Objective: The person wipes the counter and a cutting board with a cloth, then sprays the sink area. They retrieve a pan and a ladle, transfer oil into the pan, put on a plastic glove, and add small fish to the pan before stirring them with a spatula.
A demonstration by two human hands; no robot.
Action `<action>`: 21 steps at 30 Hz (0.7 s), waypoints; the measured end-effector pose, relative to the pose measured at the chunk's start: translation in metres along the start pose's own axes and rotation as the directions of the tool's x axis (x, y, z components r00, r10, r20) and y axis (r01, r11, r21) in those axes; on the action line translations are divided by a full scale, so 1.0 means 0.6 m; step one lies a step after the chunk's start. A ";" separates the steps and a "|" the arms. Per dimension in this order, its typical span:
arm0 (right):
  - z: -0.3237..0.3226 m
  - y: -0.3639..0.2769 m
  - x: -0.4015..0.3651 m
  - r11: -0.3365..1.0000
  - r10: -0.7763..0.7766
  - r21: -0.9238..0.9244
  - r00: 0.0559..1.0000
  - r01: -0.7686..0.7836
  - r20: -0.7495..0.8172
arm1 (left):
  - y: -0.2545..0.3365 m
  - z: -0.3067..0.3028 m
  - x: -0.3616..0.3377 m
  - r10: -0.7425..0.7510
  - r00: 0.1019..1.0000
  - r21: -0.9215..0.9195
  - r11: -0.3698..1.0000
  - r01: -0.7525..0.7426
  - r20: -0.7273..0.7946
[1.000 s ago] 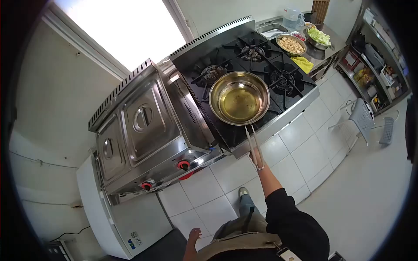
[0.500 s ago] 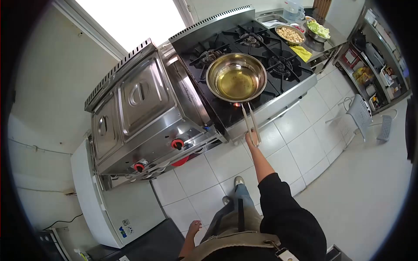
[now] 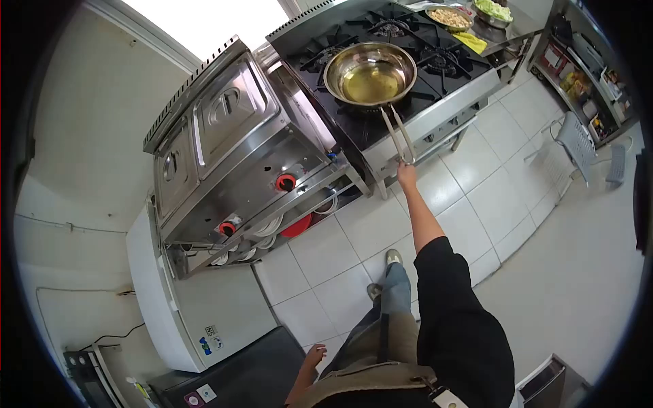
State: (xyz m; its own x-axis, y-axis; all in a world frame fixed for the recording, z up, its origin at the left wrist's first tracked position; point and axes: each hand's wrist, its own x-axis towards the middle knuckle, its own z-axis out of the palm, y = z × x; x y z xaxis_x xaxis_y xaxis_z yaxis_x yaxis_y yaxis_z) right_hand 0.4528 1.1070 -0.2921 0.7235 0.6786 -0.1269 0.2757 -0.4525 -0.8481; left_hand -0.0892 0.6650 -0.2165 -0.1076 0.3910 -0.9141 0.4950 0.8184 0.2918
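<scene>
A steel frying pan (image 3: pixel 335 76) with a shallow layer of yellow oil (image 3: pixel 371 85) sits on the front left burner of the black gas stove (image 3: pixel 320 42). Its long wire-loop handle (image 3: pixel 394 136) juts over the stove's front edge. My right hand (image 3: pixel 407 175) is at the loop's end, by the front panel, with its fingers curled. Whether it grips the handle or a knob behind it is hidden. My left hand (image 3: pixel 315 355) hangs low by my body, fingers loosely bent and holding nothing.
To the left stands a steel food warmer (image 3: pixel 235 177) with lidded pans and red-ringed knobs. A bowl of diced food (image 3: pixel 449 18), a yellow cloth (image 3: pixel 471 42) and a bowl of chopped greens (image 3: pixel 494 11) are at the right. A grey chair (image 3: pixel 577 143) stands farther right.
The view has tilted lower, so the stove sits higher in the picture. The orange flame seen under the pan's front no longer shows. My right hand stays by the handle's end.
</scene>
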 end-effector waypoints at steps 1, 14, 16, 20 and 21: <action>-0.001 0.002 -0.014 0.997 0.050 0.066 0.999 -0.049 -0.014 | -0.007 -0.008 -0.001 0.000 1.000 0.001 1.000 0.000 -0.007; -0.214 0.272 -0.702 0.689 0.520 -0.710 0.581 0.149 0.627 | 0.155 0.084 0.116 -0.381 0.823 0.770 0.629 -0.103 0.422; -0.251 0.253 -0.686 0.681 0.689 -0.728 0.410 -0.084 0.597 | 0.190 0.113 0.128 -0.384 0.819 0.826 0.535 -0.180 0.427; -0.331 0.211 -0.635 0.658 0.750 -0.716 0.288 -0.232 0.596 | 0.265 0.186 0.155 -0.277 0.869 0.889 0.333 -0.314 0.411; -0.330 0.219 -0.625 0.633 0.774 -0.732 0.247 -0.251 0.584 | 0.284 0.200 0.163 -0.227 0.887 0.899 0.281 -0.336 0.402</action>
State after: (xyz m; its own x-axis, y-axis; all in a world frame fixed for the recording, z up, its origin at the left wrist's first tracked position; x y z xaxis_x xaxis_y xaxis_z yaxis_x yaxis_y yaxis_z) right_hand 0.3433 0.6787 -0.2538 0.0226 0.1551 -0.9876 0.4560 -0.8807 -0.1279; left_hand 0.0882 0.7920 -0.2904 0.1390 -0.0080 -0.9903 0.9504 -0.2798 0.1357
